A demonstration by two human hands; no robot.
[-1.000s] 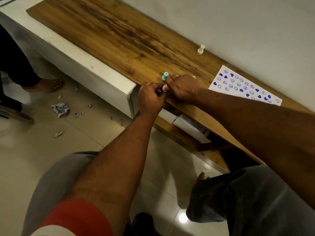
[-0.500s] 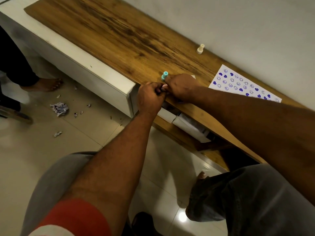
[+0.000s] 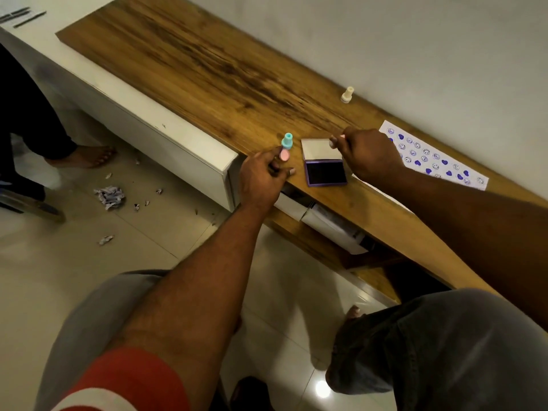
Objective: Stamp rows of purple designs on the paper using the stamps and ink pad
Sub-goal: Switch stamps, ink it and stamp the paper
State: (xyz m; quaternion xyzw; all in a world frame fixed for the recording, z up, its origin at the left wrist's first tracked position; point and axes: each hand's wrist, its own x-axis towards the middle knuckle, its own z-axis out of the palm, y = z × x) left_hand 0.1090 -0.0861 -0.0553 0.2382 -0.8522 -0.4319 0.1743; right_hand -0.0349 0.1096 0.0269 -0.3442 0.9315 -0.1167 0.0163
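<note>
At the far left a bare foot of another person stands on the tiled floor, with scraps of crumpled paper scattered nearby. A long wooden table runs diagonally from upper left to lower right against a pale wall. Near its front edge a teal stamp stands upright on the wood. Just below it, the left hand hovers at the table's edge, its grip closed around a pink stamp, pinched between thumb and fingers with the round pink end showing toward the camera. To the right of that hand lies the ink pad, open, its dark purple pad facing up inside a lilac case and its pale lid folded back flat toward the wall. The right hand is at the far right corner of that lid, fingertips curled near its edge; whether its grip holds the lid or something small and pink at the fingertips cannot be told. Farther back, near the wall, a cream stamp stands upright, well apart from the others. Rightmost, the paper lies flat on the table beside the wall, partly covered by the right hand, bearing rows of purple hearts and smiley faces. Below the table, a shelf holds white sheets.
</note>
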